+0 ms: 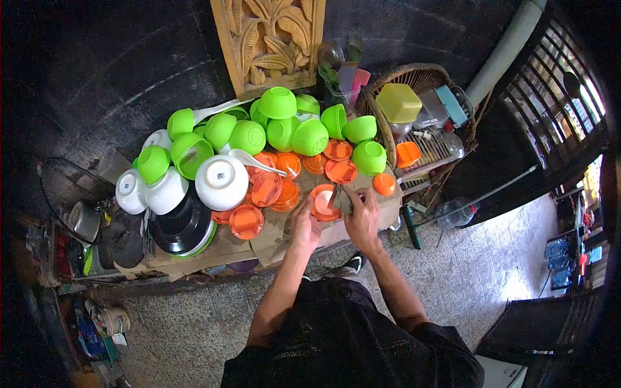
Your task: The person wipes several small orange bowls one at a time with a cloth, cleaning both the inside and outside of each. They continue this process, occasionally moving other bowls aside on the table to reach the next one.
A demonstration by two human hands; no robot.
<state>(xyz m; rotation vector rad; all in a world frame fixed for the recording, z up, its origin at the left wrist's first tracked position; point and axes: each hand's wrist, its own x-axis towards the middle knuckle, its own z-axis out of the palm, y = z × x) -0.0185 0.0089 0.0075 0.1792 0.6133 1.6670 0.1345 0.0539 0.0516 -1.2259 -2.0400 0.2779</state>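
My left hand (pixel 305 226) is closed on the edge of a small orange saucer (pixel 319 205), tilted toward me over the table's front. A greyish cloth (pixel 343 200) is pinched in my right hand (pixel 364 218) and lies against the saucer's right side. Several more orange saucers (pixel 246 222) lie in loose stacks to the left, and others (pixel 341 171) just beyond my hands. A small orange cup (pixel 383 185) stands to the right of my right hand. Bright green bowls (pixel 310 137) are heaped behind the saucers.
White bowls (pixel 221 182) lie upside down at left, one with a white spoon (pixel 259 162) beside it. A black bowl (pixel 184 223) sits near the cardboard-covered table edge (pixel 272 244). A wicker basket (pixel 424 72) with plastic containers stands at right. A carved wooden panel (pixel 272 45) leans behind.
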